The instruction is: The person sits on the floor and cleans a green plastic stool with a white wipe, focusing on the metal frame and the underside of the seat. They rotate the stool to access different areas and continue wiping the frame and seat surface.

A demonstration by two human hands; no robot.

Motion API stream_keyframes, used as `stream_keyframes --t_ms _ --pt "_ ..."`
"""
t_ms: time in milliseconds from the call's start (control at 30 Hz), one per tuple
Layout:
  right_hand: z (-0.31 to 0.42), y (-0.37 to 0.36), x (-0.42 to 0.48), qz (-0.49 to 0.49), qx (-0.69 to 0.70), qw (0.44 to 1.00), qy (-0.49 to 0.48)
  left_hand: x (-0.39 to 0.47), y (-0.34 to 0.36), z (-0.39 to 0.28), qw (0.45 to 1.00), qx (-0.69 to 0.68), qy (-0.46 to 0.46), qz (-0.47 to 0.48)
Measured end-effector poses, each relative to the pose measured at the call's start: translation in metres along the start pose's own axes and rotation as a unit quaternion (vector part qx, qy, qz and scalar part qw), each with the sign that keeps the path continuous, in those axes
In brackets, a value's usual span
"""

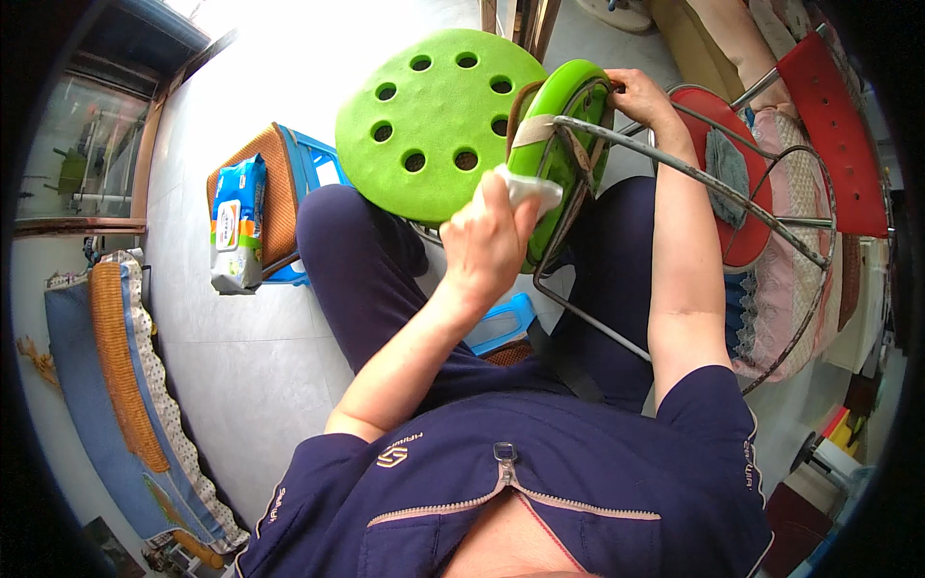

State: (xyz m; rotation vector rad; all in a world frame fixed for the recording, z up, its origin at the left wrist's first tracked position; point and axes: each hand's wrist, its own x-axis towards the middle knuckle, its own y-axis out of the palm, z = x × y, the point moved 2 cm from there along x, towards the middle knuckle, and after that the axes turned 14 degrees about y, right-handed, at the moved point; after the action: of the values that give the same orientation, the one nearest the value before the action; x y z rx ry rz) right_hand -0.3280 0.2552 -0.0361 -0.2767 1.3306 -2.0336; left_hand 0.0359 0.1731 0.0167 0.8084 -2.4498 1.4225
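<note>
A white wipe [531,193] is pinched in the fingers of my left hand [480,235], pressed against the rim of a tilted stool with a green round seat [545,108]. My right hand [639,97] grips the upper far edge of that seat. Its grey metal legs [672,162] stick out to the right and end in a rusty ring [831,217]. Beige strips [536,131] are wrapped around the seat and frame. Just beyond stands another stool with a green round seat [437,94], level and pierced with several holes.
To the left, a wet-wipe pack [237,224] lies on a woven mat [278,170] atop a blue plastic stool [314,155]. At right stands a red chair [737,246] with a grey cloth [725,177]. Another person's bare limb [751,54] shows at the upper right.
</note>
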Motion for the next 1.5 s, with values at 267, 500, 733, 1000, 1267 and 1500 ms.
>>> stream_keyframes --t_ms 267,500,733,1000,1267,1500 --pt "-0.002 -0.012 -0.009 0.037 0.107 0.993 -0.025 -0.056 0.000 0.043 0.945 -0.315 -0.085 0.023" --pt "0.012 -0.014 -0.016 0.016 0.066 0.998 -0.011 -0.022 0.002 0.035 0.709 -0.670 -0.197 -0.097" --pt "0.016 -0.016 -0.019 0.018 0.055 0.998 -0.020 0.021 -0.002 0.026 0.717 -0.656 -0.210 -0.106" --pt "0.016 -0.011 -0.016 0.027 0.045 0.998 -0.029 0.022 -0.003 0.029 0.678 -0.687 -0.247 -0.092" --pt "0.017 -0.014 -0.016 0.036 0.051 0.998 -0.026 -0.027 0.002 0.033 0.633 -0.706 -0.307 -0.081" --pt "0.018 -0.016 -0.019 -0.002 0.014 0.999 -0.032 0.023 -0.005 0.033 0.678 -0.691 -0.236 -0.080"
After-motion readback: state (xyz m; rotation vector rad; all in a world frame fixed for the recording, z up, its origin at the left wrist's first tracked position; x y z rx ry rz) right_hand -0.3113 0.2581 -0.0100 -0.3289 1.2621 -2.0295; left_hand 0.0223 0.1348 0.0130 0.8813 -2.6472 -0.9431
